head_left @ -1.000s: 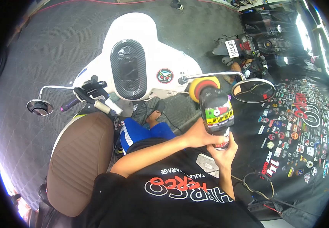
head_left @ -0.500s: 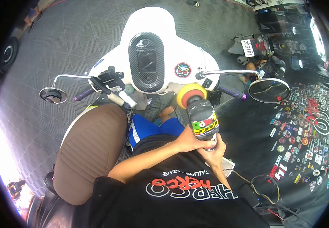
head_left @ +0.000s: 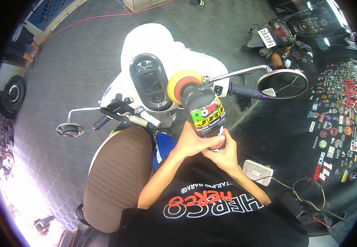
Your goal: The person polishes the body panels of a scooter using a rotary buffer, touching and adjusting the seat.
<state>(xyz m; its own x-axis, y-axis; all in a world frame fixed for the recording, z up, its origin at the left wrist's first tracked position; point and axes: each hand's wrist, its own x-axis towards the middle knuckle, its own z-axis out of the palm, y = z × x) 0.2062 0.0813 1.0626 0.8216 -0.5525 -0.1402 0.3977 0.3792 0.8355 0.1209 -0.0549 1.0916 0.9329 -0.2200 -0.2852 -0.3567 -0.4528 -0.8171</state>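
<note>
Both my hands are wrapped round the rear end of a black polisher [head_left: 199, 101] covered in bright stickers. My left hand [head_left: 191, 140] grips its left side and my right hand [head_left: 224, 153] its right side. At the far end is a yellow and red foam pad [head_left: 177, 90], tilted over the white scooter's front panel [head_left: 147, 39]. Whether the pad touches the panel I cannot tell. Left of the pad sits the carbon-patterned dash [head_left: 137, 72]. The brown quilted seat [head_left: 118, 177] lies to the left of my arms.
Chrome-stemmed mirrors, the right mirror [head_left: 283, 84] and left mirror [head_left: 70, 129], stick out at both sides. A white power box [head_left: 257, 172] with a cable lies at right. Another person [head_left: 290, 59] is beside a parked motorcycle [head_left: 279, 35]. A loose wheel [head_left: 14, 93] stands at far left.
The polisher has moved up and left, and its pad now covers the round owl sticker. My view has shifted, revealing more floor and a red hose at the top left.
</note>
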